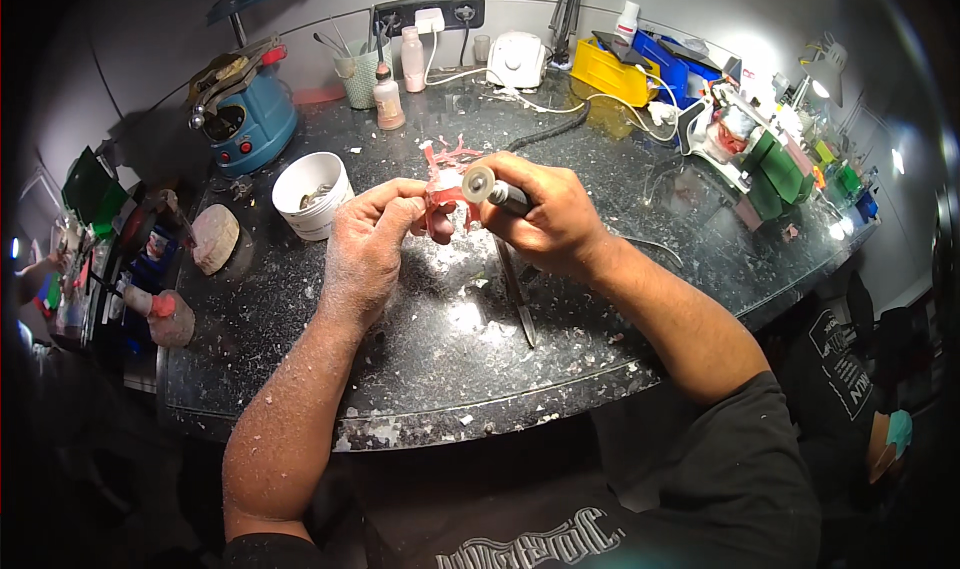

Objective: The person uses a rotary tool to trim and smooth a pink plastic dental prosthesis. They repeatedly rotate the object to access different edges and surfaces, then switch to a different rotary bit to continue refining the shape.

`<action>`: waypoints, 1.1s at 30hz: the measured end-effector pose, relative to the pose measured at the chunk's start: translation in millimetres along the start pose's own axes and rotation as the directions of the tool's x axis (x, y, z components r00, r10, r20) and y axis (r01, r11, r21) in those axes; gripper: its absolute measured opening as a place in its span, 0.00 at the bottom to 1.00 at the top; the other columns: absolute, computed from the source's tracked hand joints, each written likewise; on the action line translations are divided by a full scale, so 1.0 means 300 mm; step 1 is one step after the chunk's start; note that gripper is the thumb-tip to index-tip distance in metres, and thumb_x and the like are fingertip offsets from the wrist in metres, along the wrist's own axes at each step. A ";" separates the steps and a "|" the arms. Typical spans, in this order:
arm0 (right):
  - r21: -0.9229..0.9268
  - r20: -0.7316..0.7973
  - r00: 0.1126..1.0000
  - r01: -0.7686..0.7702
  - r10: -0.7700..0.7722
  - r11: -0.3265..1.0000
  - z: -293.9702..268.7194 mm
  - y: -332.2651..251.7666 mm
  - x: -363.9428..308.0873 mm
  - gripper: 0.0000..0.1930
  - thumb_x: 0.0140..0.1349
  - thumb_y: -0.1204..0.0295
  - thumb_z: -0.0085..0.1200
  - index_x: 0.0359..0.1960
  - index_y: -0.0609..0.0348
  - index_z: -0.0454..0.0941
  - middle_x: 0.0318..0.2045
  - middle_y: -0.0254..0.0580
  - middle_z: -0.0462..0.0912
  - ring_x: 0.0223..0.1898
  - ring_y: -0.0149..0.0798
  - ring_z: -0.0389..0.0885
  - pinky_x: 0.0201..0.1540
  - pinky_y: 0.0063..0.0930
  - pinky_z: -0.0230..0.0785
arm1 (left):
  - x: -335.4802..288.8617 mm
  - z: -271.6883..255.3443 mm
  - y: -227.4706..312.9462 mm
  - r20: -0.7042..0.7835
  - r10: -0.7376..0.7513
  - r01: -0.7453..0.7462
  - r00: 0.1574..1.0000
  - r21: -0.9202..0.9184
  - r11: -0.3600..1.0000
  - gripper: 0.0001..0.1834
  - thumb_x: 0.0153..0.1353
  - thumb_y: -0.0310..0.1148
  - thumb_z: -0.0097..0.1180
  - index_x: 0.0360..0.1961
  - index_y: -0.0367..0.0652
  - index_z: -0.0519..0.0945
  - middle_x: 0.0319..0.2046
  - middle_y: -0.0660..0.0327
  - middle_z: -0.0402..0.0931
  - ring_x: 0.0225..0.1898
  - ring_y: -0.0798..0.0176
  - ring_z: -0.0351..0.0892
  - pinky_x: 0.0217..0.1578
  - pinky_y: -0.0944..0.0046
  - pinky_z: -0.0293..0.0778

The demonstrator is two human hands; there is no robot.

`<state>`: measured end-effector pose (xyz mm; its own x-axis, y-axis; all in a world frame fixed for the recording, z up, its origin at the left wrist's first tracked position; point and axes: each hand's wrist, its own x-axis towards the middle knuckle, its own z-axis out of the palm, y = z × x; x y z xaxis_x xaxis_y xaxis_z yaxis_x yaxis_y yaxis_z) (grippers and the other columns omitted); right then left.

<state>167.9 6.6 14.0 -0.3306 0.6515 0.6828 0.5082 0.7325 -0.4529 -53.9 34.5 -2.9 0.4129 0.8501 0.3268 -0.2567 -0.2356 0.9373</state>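
A: How do we record the hands?
B: We note the left hand point(372, 239) nearly closed, thumb and fingertips pinching the edge of a reddish-pink piece point(440, 221). Pale dust coats this hand and forearm.
A: And the right hand point(556, 214)?
B: Fingers curled round a dark handpiece point(514, 200), which carries a round, pale wheel point(479, 183) at its tip.
A: Position of the piece?
B: Between our two hands, raised over the tabletop point(420, 369), thin branching strands at its far end. The wheel overlaps it in our view; we cannot tell whether they touch.
A: Nearest surroundings?
B: A slim metal tool point(516, 297) lies below the right hand, amid scattered shavings. To the left we log a white tub point(313, 226) with small contents and, beyond it, a pale, rounded block point(214, 239).
A: Farther out?
B: At the back left, a blue machine point(255, 139); then a pale green cup point(357, 79) of slender tools, with a dropper bottle point(389, 102) near it. Back right, we see a yellow bin point(612, 73) beside a blue bin point(690, 67).
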 end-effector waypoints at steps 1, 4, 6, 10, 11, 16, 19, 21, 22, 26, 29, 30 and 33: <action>-0.007 -0.004 1.000 -0.001 0.001 1.000 -0.008 -0.004 0.002 0.15 0.62 0.68 0.66 0.49 0.56 0.80 0.44 0.47 0.87 0.41 0.49 0.89 0.44 0.36 0.80 | 0.005 -0.003 -0.004 0.036 -0.001 0.003 0.999 -0.052 0.999 0.10 0.69 0.27 0.57 0.47 0.34 0.83 0.36 0.60 0.84 0.37 0.70 0.83 0.45 0.67 0.79; 0.118 0.070 0.984 -0.173 0.166 0.978 -0.023 -0.004 0.011 0.13 0.66 0.68 0.63 0.49 0.57 0.79 0.39 0.46 0.88 0.38 0.45 0.90 0.41 0.34 0.80 | 0.003 0.015 -0.001 -0.015 0.017 -0.019 1.000 -0.149 0.989 0.10 0.69 0.27 0.58 0.49 0.36 0.80 0.38 0.60 0.84 0.39 0.71 0.82 0.46 0.69 0.78; 0.060 0.066 0.969 -0.244 0.240 0.968 -0.029 -0.014 0.016 0.16 0.64 0.61 0.66 0.46 0.57 0.80 0.35 0.45 0.86 0.34 0.44 0.89 0.38 0.34 0.79 | -0.001 0.028 0.008 -0.096 0.002 -0.005 0.995 -0.030 1.000 0.10 0.69 0.27 0.60 0.49 0.38 0.79 0.38 0.62 0.83 0.39 0.73 0.81 0.45 0.70 0.77; -0.128 -0.010 0.994 -0.108 0.108 0.986 -0.034 0.017 0.014 0.24 0.56 0.48 0.71 0.39 0.55 0.78 0.30 0.42 0.84 0.28 0.43 0.86 0.32 0.34 0.78 | -0.003 0.059 0.067 -0.133 0.018 0.005 0.991 0.172 0.985 0.06 0.69 0.27 0.57 0.45 0.39 0.78 0.34 0.65 0.79 0.38 0.74 0.78 0.47 0.71 0.76; -0.224 0.011 1.000 -0.011 0.014 0.975 -0.047 0.027 0.015 0.25 0.56 0.48 0.71 0.38 0.55 0.78 0.31 0.41 0.84 0.28 0.43 0.86 0.32 0.35 0.78 | 0.001 0.050 0.060 -0.106 0.051 -0.023 0.993 0.251 0.968 0.06 0.69 0.27 0.56 0.45 0.38 0.78 0.34 0.64 0.79 0.38 0.74 0.77 0.47 0.71 0.76; -0.457 0.144 0.986 0.146 -0.089 0.877 -0.068 0.064 0.015 0.27 0.54 0.44 0.71 0.33 0.54 0.75 0.27 0.40 0.81 0.29 0.48 0.85 0.29 0.40 0.78 | -0.008 0.037 0.045 -0.103 -0.004 0.045 0.995 0.398 0.916 0.04 0.67 0.28 0.52 0.38 0.40 0.77 0.31 0.64 0.76 0.33 0.73 0.75 0.37 0.68 0.76; -0.514 0.176 0.977 0.198 -0.124 0.835 -0.058 0.065 0.011 0.27 0.57 0.42 0.67 0.31 0.53 0.73 0.27 0.39 0.80 0.28 0.49 0.85 0.28 0.41 0.77 | -0.007 0.025 0.053 -0.087 -0.004 0.050 0.996 0.532 0.845 0.06 0.65 0.29 0.53 0.34 0.39 0.78 0.27 0.65 0.75 0.31 0.74 0.74 0.31 0.68 0.77; -0.533 0.212 0.969 0.226 -0.130 0.815 -0.052 0.067 0.009 0.26 0.59 0.42 0.65 0.31 0.53 0.73 0.27 0.39 0.81 0.28 0.49 0.86 0.28 0.41 0.78 | -0.009 0.034 0.057 -0.115 -0.041 0.091 0.993 0.475 0.875 0.06 0.64 0.30 0.54 0.32 0.38 0.78 0.25 0.66 0.74 0.30 0.75 0.74 0.30 0.69 0.77; -0.533 0.225 0.965 0.236 -0.133 0.812 -0.048 0.066 0.009 0.25 0.60 0.43 0.64 0.31 0.52 0.74 0.27 0.39 0.81 0.28 0.48 0.86 0.28 0.41 0.78 | -0.010 0.035 0.058 -0.129 -0.059 0.112 0.990 0.447 0.887 0.07 0.64 0.30 0.54 0.31 0.38 0.78 0.24 0.66 0.74 0.29 0.75 0.74 0.29 0.69 0.77; -0.532 0.256 0.959 0.241 -0.117 0.812 -0.042 0.055 0.008 0.22 0.62 0.46 0.63 0.32 0.51 0.75 0.27 0.38 0.81 0.28 0.48 0.86 0.28 0.41 0.79 | -0.011 0.033 0.062 -0.137 -0.094 0.151 0.986 0.499 0.853 0.08 0.65 0.31 0.52 0.33 0.38 0.79 0.26 0.65 0.76 0.30 0.75 0.75 0.28 0.69 0.78; -0.527 0.261 0.957 0.247 -0.122 0.813 -0.036 0.066 0.002 0.20 0.63 0.47 0.63 0.33 0.51 0.75 0.27 0.38 0.82 0.28 0.47 0.86 0.28 0.41 0.79 | -0.014 0.039 0.085 -0.123 -0.144 0.187 0.982 0.508 0.841 0.10 0.67 0.34 0.50 0.35 0.39 0.78 0.30 0.63 0.79 0.33 0.74 0.78 0.30 0.70 0.79; -0.529 0.270 0.956 0.243 -0.110 0.813 -0.035 0.067 0.001 0.20 0.63 0.48 0.63 0.33 0.51 0.75 0.28 0.38 0.82 0.28 0.48 0.86 0.28 0.41 0.79 | -0.012 0.031 0.080 -0.110 -0.118 0.158 0.987 0.513 0.844 0.09 0.67 0.34 0.50 0.35 0.39 0.78 0.30 0.63 0.79 0.33 0.74 0.78 0.29 0.70 0.79; -0.526 0.286 0.954 0.233 -0.088 0.818 -0.029 0.073 0.002 0.18 0.62 0.51 0.64 0.34 0.51 0.75 0.29 0.38 0.83 0.29 0.49 0.86 0.28 0.43 0.80 | -0.013 0.043 0.084 -0.155 -0.100 0.160 0.983 0.442 0.883 0.08 0.64 0.31 0.52 0.33 0.38 0.78 0.26 0.64 0.76 0.28 0.74 0.76 0.25 0.69 0.78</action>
<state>185.8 21.3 9.7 -0.5874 0.6137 0.5275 0.7571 0.6471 0.0902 -50.7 19.1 21.1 0.2964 0.9321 0.2083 0.2257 -0.2803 0.9330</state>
